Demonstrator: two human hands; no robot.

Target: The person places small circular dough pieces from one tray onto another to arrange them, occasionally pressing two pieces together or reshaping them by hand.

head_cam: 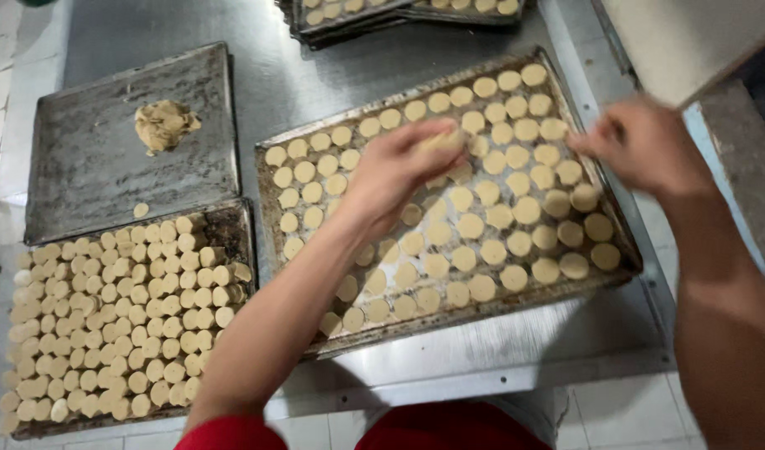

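Laying out rounds: left hand (399, 162) grasps a dough piece (443, 140) over the tray (449, 321); right hand (640, 142), blurred, grip unclear, needs its next gap.

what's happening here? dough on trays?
A person is laying flat dough rounds on a big baking tray, now nearly full. The left hand holds dough pieces over the middle rows; the right hand is at the tray's right edge, blurred. To the left sit a tray of packed dough cylinders and a tray with a dough lump.
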